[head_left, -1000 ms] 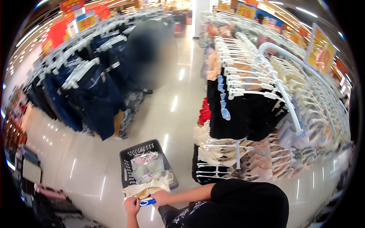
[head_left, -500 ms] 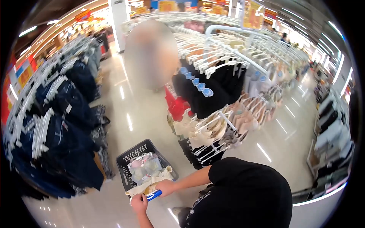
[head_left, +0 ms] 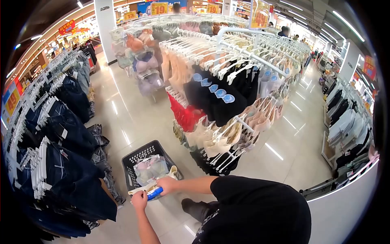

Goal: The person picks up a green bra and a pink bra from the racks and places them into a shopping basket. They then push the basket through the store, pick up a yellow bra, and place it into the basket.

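My left hand [head_left: 139,200] is closed at the near left corner of a dark grey basket [head_left: 129,159], pinching the end of a cream garment [head_left: 147,188]. Just right of it, my right hand [head_left: 167,185] is closed on the same garment, beside a small blue item [head_left: 154,193] lying between the hands. Which fingers hold the blue item cannot be made out. Inside the basket, beyond both hands, lie grey and pink garments [head_left: 151,170] with clear hangers. The cream cloth extends along the basket's near side.
Dark blue clothes [head_left: 67,171] hang on a rack at left. Ahead stands a large rack with black garments [head_left: 221,95], red garments [head_left: 183,114] and beige ones [head_left: 217,140]. Light and black clothes [head_left: 347,122] hang at right. Distant people [head_left: 284,31] are at the back.
The view has shifted, so the basket and both hands appear slightly higher and further left. The blurred oval over the aisle is gone. Both hands remain closed near the blue item.
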Available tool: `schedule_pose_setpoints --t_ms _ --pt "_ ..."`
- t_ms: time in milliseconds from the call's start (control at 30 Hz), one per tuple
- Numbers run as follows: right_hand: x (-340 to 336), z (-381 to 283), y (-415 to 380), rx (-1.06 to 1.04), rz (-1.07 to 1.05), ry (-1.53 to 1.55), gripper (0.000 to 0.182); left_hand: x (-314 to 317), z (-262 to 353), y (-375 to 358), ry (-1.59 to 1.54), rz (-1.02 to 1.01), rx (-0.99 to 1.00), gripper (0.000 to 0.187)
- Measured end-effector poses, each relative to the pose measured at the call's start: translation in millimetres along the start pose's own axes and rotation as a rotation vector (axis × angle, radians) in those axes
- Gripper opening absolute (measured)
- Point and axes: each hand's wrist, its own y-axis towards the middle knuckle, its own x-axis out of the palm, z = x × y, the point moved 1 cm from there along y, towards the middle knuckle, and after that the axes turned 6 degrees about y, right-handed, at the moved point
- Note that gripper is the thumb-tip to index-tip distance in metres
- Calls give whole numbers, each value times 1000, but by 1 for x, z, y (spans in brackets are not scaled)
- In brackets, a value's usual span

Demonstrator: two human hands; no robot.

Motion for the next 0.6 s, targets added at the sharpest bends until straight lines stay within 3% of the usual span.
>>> schedule_pose_setpoints --t_ms 200,367,433,500,600 --pt "0 22 62 78 14 39 36 -2 -35 73 27 -64 50 25" --pt "-45 24 113 237 -24 114 29 -2 -49 151 74 -57 149 25" --pt "-35 35 127 250 54 164 26 -6 -51 167 116 -130 140 24" --pt "-43 48 150 291 3 160 25 3 -65 206 151 -78 226 24" --pt "-49 67 185 268 120 157 28 7 -77 251 151 -59 274 24"
